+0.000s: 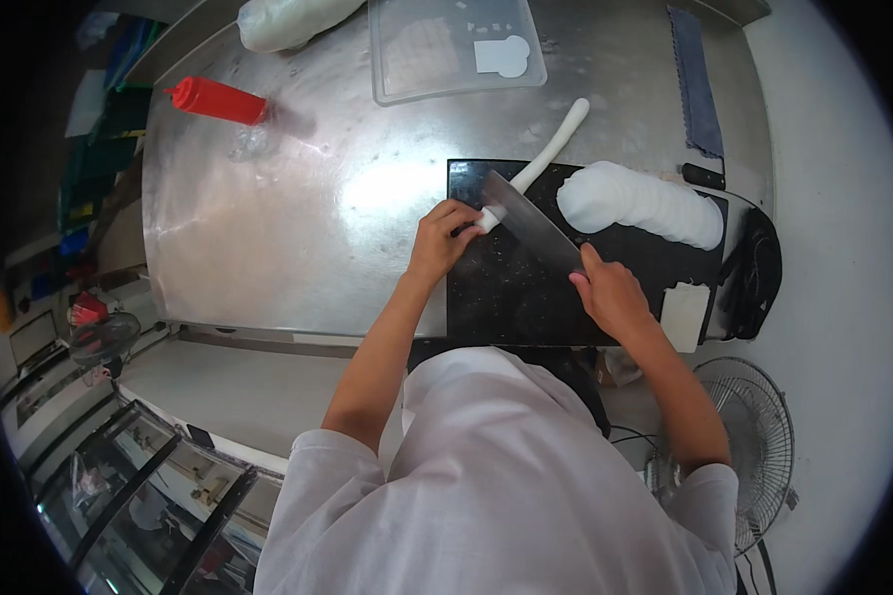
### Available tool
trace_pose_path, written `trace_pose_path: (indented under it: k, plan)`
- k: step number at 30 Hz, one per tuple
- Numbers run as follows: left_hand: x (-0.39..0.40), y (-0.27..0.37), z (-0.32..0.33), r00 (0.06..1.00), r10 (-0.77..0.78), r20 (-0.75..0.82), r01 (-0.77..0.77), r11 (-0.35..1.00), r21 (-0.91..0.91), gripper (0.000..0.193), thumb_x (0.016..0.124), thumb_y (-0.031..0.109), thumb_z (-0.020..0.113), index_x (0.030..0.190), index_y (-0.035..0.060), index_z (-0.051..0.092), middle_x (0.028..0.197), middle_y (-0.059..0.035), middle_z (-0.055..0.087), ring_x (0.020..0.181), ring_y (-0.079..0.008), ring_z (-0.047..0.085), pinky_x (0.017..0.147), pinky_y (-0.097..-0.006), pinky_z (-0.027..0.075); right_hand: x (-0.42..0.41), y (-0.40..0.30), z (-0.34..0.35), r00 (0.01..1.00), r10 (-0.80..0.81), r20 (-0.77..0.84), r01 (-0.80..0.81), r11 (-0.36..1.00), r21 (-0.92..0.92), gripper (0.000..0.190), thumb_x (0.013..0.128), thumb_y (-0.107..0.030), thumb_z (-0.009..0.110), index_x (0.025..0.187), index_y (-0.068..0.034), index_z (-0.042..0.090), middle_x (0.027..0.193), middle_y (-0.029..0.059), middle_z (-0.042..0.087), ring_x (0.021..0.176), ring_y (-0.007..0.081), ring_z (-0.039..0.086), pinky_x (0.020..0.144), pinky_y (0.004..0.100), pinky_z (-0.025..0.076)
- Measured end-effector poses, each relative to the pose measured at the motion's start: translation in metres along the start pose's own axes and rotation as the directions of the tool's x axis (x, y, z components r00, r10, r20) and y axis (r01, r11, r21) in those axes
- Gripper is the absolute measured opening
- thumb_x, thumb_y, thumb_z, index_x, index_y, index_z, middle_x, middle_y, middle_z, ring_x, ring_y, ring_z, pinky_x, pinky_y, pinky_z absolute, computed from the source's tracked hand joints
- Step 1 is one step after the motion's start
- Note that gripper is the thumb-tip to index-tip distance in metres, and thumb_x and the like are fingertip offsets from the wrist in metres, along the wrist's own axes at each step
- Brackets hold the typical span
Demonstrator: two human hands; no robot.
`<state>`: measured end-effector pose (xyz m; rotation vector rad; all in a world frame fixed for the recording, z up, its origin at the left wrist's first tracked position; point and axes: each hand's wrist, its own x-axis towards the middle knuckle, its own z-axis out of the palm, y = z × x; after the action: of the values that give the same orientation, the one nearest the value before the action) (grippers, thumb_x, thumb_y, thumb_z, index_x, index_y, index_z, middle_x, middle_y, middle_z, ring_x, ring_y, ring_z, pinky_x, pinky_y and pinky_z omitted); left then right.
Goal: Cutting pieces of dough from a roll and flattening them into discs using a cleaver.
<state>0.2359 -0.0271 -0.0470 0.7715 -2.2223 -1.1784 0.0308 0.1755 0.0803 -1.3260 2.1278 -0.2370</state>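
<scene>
My right hand grips the handle of a wide-bladed cleaver. Its blade lies across a long white dough rope, near the rope's lower end, over a black cutting board. The fingertips of my left hand pinch the short end piece of dough, just left of the blade. Whether the blade has parted that piece from the rope cannot be told. The rope's far end reaches past the board onto the steel table. Right of the blade, a row of stacked white rounds lies on the board.
A red squeeze bottle lies at the left. At the back are a translucent plastic tray and a white wrapped bundle. A blue-grey cloth, a black handle and a black bag-like thing are at the right, above a fan.
</scene>
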Motion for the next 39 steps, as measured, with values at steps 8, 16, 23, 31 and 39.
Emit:
trace_pose_path:
  k: [8, 16, 23, 31, 39]
  plan:
    - [0.03, 0.005, -0.006, 0.993, 0.114, 0.024, -0.114, 0.993, -0.011, 0.019, 0.081, -0.001, 0.078, 0.097, -0.0008, 0.069, 0.102, -0.01, 0.069, 0.085, -0.026, 0.07, 0.073, -0.0348, 0.058, -0.006, -0.035, 0.075, 0.955, 0.241, -0.172, -0.229, 0.969, 0.091, 0.035, 0.099, -0.023, 0.063, 0.121, -0.001, 0.048, 0.078, 0.0267, 0.068, 0.078, 0.0506, 0.067, 0.069, 0.0578, 0.053]
    - [0.018, 0.083, 0.0, 0.767, 0.195, 0.612, 0.035, 0.938, -0.344, 0.021, 0.082, -0.003, 0.076, 0.101, 0.0032, 0.067, 0.097, -0.0136, 0.074, 0.091, -0.0291, 0.073, 0.082, -0.0379, 0.058, -0.129, -0.072, 0.148, 0.328, 0.69, -0.646, -0.266, 0.723, 0.637, 0.036, 0.099, -0.027, 0.067, 0.12, -0.001, 0.053, 0.084, 0.0164, 0.07, 0.063, 0.0319, 0.069, 0.058, 0.043, 0.052]
    - [0.023, 0.107, 0.1, 0.023, 0.173, 0.985, -0.66, 0.742, -0.115, 0.027, 0.067, 0.011, 0.089, 0.088, 0.0104, 0.072, 0.11, -0.0109, 0.065, 0.096, -0.0352, 0.07, 0.084, -0.0455, 0.056, -0.21, -0.134, 0.205, -0.142, 0.966, -0.217, -0.115, 0.202, 0.973, 0.031, 0.099, -0.021, 0.067, 0.12, -0.002, 0.054, 0.073, 0.002, 0.058, 0.045, 0.0084, 0.048, 0.04, 0.0258, 0.036]
    - [0.022, 0.142, 0.12, 0.065, -0.057, 0.996, -0.8, 0.594, 0.086, 0.05, 0.054, 0.018, 0.096, 0.097, 0.0108, 0.072, 0.116, -0.0137, 0.063, 0.107, -0.0358, 0.068, 0.089, -0.0437, 0.057, -0.222, -0.139, 0.24, -0.068, 0.998, 0.003, -0.006, -0.003, 1.0, 0.029, 0.097, -0.024, 0.07, 0.112, -0.003, 0.057, 0.07, 0.0028, 0.057, 0.048, 0.0089, 0.051, 0.043, 0.0269, 0.039]
    - [-0.018, 0.141, 0.129, 0.272, 0.415, 0.868, -0.705, 0.7, -0.114, 0.084, 0.068, 0.061, 0.081, 0.131, 0.0115, 0.059, 0.138, -0.02, 0.049, 0.137, -0.0384, 0.041, 0.115, -0.0569, 0.029, -0.21, -0.001, 0.133, 0.075, 0.956, -0.282, 0.163, 0.268, 0.95, 0.034, 0.1, -0.033, 0.066, 0.111, -0.002, 0.061, 0.081, 0.0042, 0.06, 0.055, 0.0082, 0.048, 0.049, 0.0267, 0.041]
